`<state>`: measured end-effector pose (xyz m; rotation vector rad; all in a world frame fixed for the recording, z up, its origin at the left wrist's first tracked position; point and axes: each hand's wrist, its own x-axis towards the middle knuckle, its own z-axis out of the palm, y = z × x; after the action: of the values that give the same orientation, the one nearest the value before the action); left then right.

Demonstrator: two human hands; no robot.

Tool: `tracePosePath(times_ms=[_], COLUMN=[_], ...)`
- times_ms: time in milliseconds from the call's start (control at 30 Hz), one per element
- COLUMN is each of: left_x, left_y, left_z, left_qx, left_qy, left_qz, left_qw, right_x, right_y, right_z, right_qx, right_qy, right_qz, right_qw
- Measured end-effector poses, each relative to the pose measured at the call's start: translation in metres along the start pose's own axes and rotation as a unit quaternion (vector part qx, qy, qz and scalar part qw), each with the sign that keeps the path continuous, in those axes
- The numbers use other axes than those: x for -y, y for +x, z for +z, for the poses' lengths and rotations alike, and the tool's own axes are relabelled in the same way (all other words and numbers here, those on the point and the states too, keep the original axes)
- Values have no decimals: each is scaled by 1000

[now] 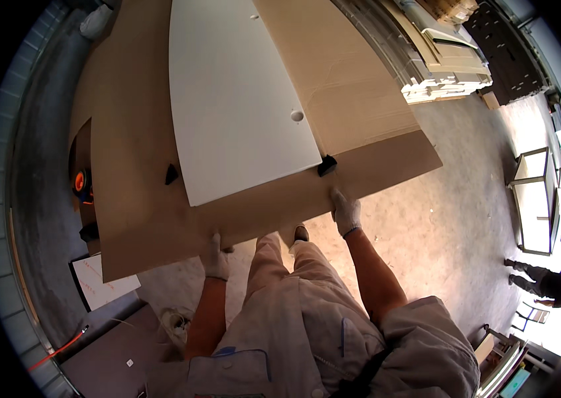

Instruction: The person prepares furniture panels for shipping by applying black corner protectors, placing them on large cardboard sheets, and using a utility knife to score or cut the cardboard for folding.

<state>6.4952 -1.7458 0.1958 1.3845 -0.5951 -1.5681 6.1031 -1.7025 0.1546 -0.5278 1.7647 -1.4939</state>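
The left hand (pixel 215 260) and the right hand (pixel 346 213), in pale gloves, are apart, each gripping the near edge of a wide, flat brown cardboard sheet (pixel 136 219). A long, smooth white board (pixel 240 113) lies on it, with a small black piece (pixel 326 166) by its near right corner.

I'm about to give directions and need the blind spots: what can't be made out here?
White panel: far end cut off by the head view's top edge.
Left hand and right hand: fingers partly hidden in the head view by the cardboard.
Cardboard's underside: faces away from the head view.
White board: red marks too small in the head view to read.
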Motion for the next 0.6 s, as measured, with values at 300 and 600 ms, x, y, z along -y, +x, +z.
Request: tracePosePath(times_ms=[300,600], left_x=[48,58], left_y=[-2,13], left_z=[-37,-40], left_qx=[-6,-17], left_qy=[-96,-83], left_qz=[-94,-136], left_qw=[991,987], right_x=[75,81], right_y=[-28,40], right_z=[-34,29], right_qx=[162,112], right_qy=[-129,-289], right_qz=[413,-11], right_qw=[887,951])
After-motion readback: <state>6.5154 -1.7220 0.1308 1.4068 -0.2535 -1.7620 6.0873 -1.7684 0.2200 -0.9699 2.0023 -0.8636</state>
